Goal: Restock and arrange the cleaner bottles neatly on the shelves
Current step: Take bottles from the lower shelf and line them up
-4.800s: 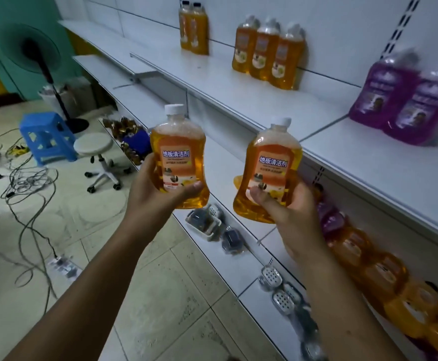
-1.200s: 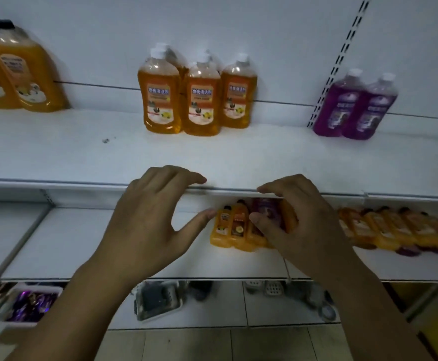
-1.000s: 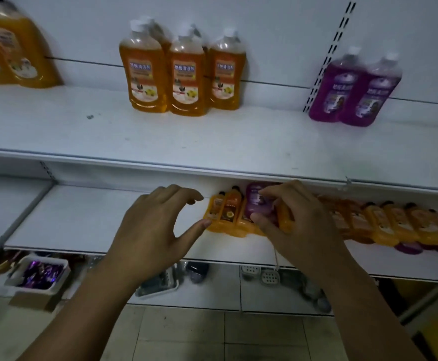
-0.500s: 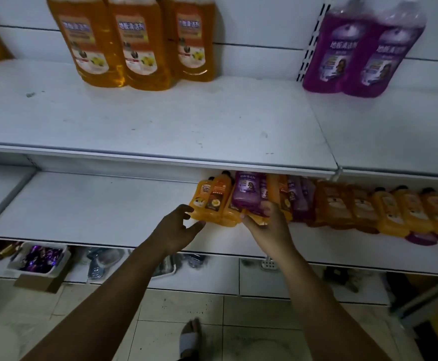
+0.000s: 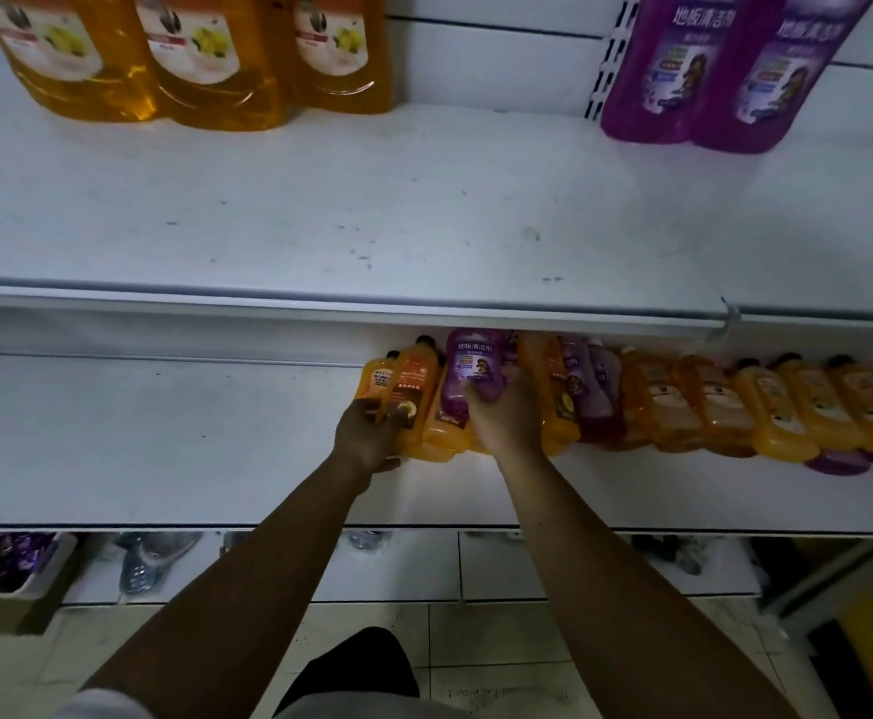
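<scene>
purple bottle point(image 5: 471, 376); orange bottle point(image 5: 416, 387); both front-to-back (tops rearward)

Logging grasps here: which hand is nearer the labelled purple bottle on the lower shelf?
Right. The right hand grips the purple bottle low down; the left hand holds the orange bottles just left of it.

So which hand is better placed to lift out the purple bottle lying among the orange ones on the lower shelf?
The right hand: its fingers curl round that purple bottle. The left hand is busy gripping the orange bottles at the row's left end, beside it.
</scene>
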The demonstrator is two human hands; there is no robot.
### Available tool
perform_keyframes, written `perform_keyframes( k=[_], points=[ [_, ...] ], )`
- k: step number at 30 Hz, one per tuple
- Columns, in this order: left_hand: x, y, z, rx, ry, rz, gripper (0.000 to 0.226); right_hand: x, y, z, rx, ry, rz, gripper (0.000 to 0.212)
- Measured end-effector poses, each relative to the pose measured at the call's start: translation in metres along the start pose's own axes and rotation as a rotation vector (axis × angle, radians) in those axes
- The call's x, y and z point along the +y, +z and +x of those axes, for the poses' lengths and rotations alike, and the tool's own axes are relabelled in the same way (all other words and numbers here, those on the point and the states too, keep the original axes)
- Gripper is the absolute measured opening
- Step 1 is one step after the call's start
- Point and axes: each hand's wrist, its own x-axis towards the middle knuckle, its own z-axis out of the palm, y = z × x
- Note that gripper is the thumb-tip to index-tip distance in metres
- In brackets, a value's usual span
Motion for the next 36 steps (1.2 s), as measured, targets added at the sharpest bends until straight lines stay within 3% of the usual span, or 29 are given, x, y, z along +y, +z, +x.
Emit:
perform_keyframes(
  k=[3,6,9,11,15,17,22,25,31,36],
  points=[
    [0.000,0.000,-0.002,0.062,-0.008,-0.057,0.061,0.004,0.005,0.001,0.019,0.030,0.032,0.066],
    [0.001,-0.006,-0.007,0.096,-0.049,-0.123,0.060,-0.001,0.002,-0.001,0.004,0.078,0.119,0.072],
    [0.007,-0.018,-0.017,0.024,-0.179,-0.312,0.061,-0.006,0.000,-0.005,-0.050,0.190,0.252,0.079],
    [0.014,-0.026,-0.031,-0.072,-0.289,-0.514,0.059,-0.011,-0.004,-0.017,-0.168,0.346,0.406,0.080],
    [0.022,-0.033,-0.068,-0.221,-0.383,-0.676,0.046,-0.028,-0.031,-0.056,-0.453,0.602,0.830,0.038],
    [0.017,-0.038,-0.088,-0.273,-0.397,-0.683,0.051,-0.025,-0.048,-0.077,-0.573,0.641,0.951,0.045],
    [0.000,-0.054,-0.136,-0.480,-0.260,-0.500,0.069,0.003,-0.090,-0.131,-0.785,0.488,0.839,0.057],
    [-0.002,-0.052,-0.166,-0.569,-0.163,-0.478,0.080,0.016,-0.120,-0.153,-0.808,0.323,0.783,0.071],
    [0.008,-0.015,-0.231,-0.485,0.057,-0.325,0.096,0.014,-0.189,-0.203,-0.617,0.124,0.789,0.064],
    [0.038,0.025,-0.286,-0.413,0.190,-0.300,0.076,0.008,-0.248,-0.239,-0.374,-0.058,0.659,0.061]
  ],
)
